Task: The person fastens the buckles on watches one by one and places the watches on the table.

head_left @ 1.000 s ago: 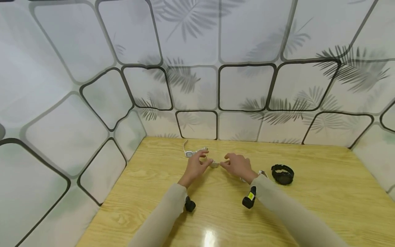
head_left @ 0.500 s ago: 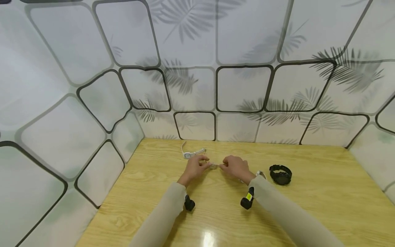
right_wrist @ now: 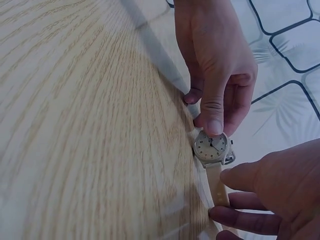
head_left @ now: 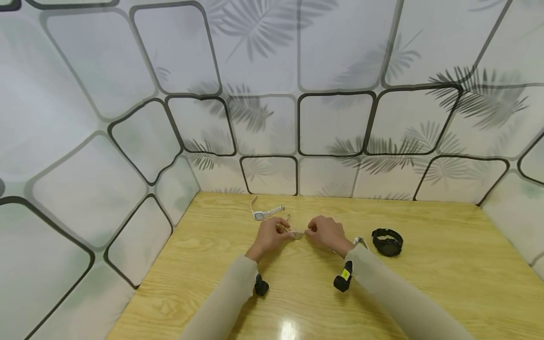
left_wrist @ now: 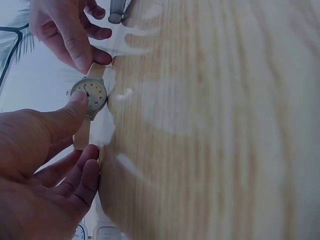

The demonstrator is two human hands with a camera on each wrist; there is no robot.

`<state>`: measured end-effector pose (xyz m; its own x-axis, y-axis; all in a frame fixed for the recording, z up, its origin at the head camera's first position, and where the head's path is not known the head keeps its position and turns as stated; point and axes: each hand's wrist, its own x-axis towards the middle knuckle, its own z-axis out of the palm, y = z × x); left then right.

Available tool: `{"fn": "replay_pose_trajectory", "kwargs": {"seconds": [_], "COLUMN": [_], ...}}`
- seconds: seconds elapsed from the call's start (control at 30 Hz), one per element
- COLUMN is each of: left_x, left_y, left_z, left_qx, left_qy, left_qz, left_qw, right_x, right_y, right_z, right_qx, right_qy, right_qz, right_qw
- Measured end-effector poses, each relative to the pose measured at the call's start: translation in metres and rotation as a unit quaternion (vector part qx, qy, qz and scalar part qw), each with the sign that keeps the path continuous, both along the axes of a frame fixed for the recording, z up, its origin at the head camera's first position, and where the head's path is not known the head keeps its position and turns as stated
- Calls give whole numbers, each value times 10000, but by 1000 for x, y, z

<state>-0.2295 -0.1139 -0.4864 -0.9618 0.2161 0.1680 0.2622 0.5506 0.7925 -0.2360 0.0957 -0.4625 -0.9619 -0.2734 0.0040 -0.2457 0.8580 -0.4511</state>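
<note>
A small round wristwatch (head_left: 296, 234) with a pale dial and a beige strap is held between the two hands, close over the table. My left hand (head_left: 272, 234) grips it, the thumb (left_wrist: 77, 102) lying over the edge of the dial in the left wrist view and the fingers behind the strap. From the other side my right hand (head_left: 327, 232) pinches the holed strap (right_wrist: 217, 186) between thumb and fingers, as the right wrist view shows. The strap's other part rises behind the left hand in the head view.
A white watch (head_left: 259, 216) lies behind the left hand on the wooden table (head_left: 314, 302). Partly hidden by the right wrist is a light-coloured watch (head_left: 360, 241). Farther right sits a bulky black watch (head_left: 387, 243). A patterned wall covering (head_left: 331, 123) stands along the back and sides.
Both hands and the beige-strapped watch have come slightly nearer the person. The left fingers have shifted on the watch, and part of its strap now shows behind that hand.
</note>
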Motion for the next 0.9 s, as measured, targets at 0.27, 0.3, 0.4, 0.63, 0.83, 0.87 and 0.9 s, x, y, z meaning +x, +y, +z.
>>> {"fn": "replay_pose_trajectory", "kwargs": {"seconds": [0.27,0.3,0.4,0.63,0.83,0.87,0.9], "left_x": [5,6,9,15,20,21,21], "left_y": [1,1,0,3,6,6,7], "left_z": [3,3,3,5,9,10,10], "left_qx": [-4,26,196,854,1455,1509,1540], "left_qy": [403,441,489,272,18,-19,-28], "left_qz": [67,52,-20,-116,-186,-186,-189], "left_qw": [9992,9990,9986,9959,9892,9884,9879], "right_x": [6,7,8,13,18,18,19], "right_y": [4,5,7,13,16,16,16], "right_z": [4,4,4,4,7,8,9], "right_qx": [-370,-415,-566,-787,-872,-900,-941], "right_qy": [329,370,493,819,1069,1103,1119], "right_qz": [80,101,125,165,116,108,102], "right_qw": [9987,9984,9971,9934,9904,9898,9892]}}
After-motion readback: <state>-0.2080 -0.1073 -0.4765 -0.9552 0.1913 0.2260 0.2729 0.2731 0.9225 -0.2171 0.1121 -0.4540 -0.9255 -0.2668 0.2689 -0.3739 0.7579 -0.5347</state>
